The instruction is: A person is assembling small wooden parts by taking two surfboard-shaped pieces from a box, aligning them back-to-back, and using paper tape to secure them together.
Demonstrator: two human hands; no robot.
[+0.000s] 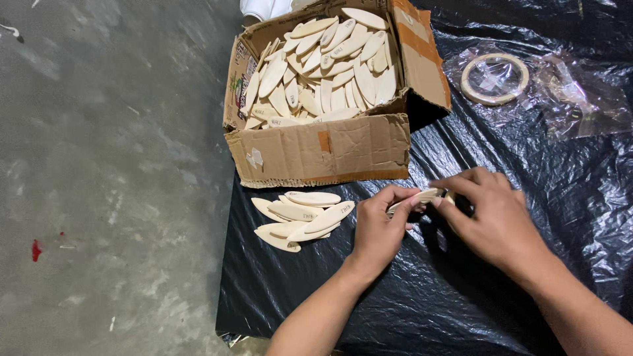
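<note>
Fingers of both the left hand (379, 227) and right hand (491, 221) pinch one wooden biscuit (417, 199), loose pile (300, 217) and cardboard box (323, 148) beside.

I see both hands meeting over the black plastic sheet (409, 290): my left hand (379, 227) and right hand (491, 217) pinch one oval wooden biscuit (417, 198), beside a loose pile of biscuits (300, 217) below the full cardboard box (323, 148).

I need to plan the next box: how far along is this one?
Done: a small pile of wooden ovals lies on the black sheet. In hand: left hand and right hand hold a stack of ovals. Left: the cardboard box looks nearly full.
</note>
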